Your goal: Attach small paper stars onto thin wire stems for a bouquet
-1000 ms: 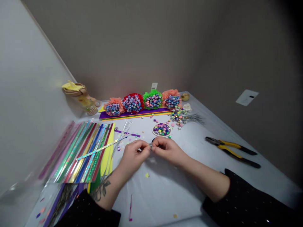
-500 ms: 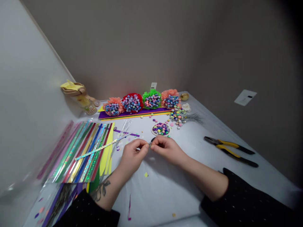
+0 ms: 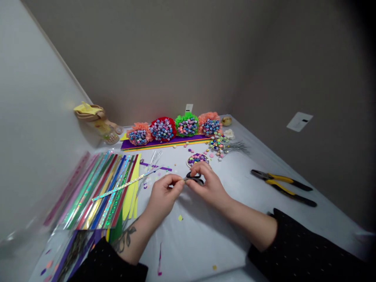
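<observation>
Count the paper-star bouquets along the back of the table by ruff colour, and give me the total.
Peach bouquets: 2
Red bouquet: 1
Green bouquet: 1
Total: 4
</observation>
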